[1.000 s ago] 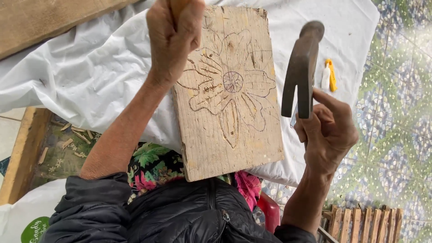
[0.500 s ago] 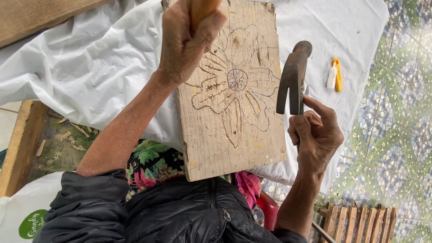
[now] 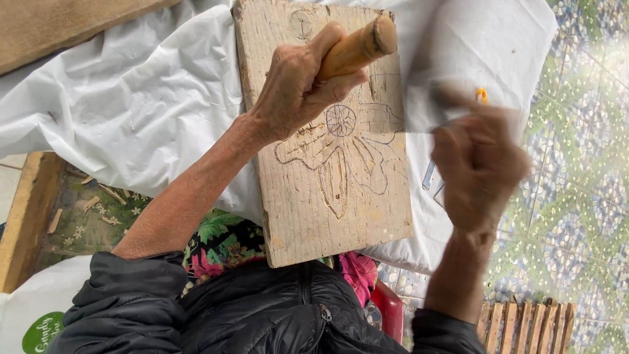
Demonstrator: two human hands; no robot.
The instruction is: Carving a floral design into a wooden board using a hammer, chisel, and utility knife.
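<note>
Seen from above, one large white sheet (image 3: 131, 98) covers the work surface, crumpled into folds, and on it lies one pale wooden board (image 3: 314, 216), roughly rectangular, its near end reaching the person's lap. A flower design is drawn on the board, with one petal (image 3: 334, 187) cut deeper than the rest. There are two hands, well apart from each other. The left hand (image 3: 295, 92) is wrapped tightly around one wooden tool handle (image 3: 357, 47), held above the upper half of the board and hiding part of the flower; the tool's working end is out of sight under the hand. The right hand (image 3: 478, 164) sits to the right of the board and is heavily blurred, so it is not possible to tell whether its fingers are closed or what, if anything, they grip. Behind that blur, one small yellow object (image 3: 482, 95) rests on the sheet, and a slim grey metal piece (image 3: 430, 176) shows just beside the board's right edge. One wooden plank (image 3: 65, 26) runs along the top left corner. Patterned green floor tiles (image 3: 576, 196) fill the right side. Several wood chips (image 3: 92, 200) lie scattered on the ground at lower left.
</note>
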